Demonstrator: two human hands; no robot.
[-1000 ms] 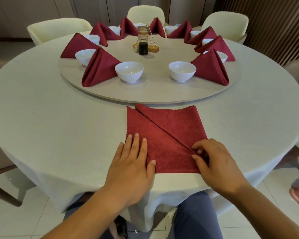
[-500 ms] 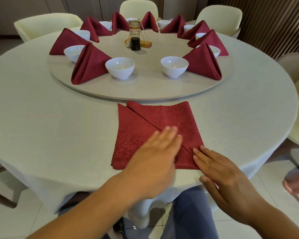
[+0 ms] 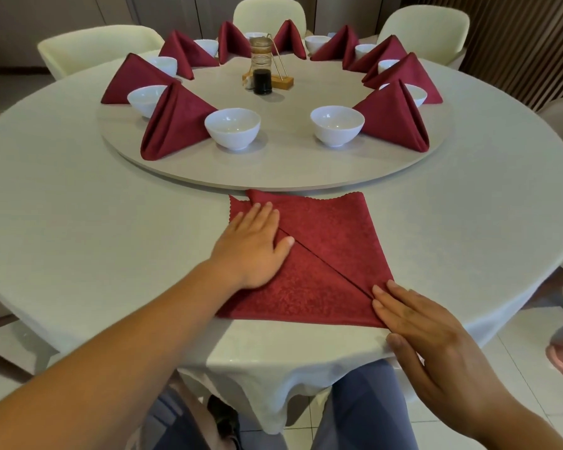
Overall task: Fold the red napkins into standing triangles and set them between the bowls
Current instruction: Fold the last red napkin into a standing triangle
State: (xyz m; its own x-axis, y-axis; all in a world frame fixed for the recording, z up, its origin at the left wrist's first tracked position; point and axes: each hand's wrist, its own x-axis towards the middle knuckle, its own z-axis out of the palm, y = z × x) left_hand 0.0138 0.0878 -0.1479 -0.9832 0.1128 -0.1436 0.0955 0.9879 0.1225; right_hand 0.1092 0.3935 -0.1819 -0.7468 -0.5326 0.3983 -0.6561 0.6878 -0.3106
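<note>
A dark red cloth napkin with scalloped edges (image 3: 322, 254) is lying flat on the pale tablecloth (image 3: 78, 238) near its front edge, one diagonal fold crossing it; more red napkins folded into triangles (image 3: 173, 125) are standing in a ring on the round beige turntable (image 3: 290, 167), alternating with upright white ceramic bowls (image 3: 232, 128).

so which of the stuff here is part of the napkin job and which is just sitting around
Part of the job: flat red napkin, pressed by left hand and right hand; standing folded napkins; white bowls.
Just there: glass jar of dark liquid; wooden stand; cream chairs.
</note>
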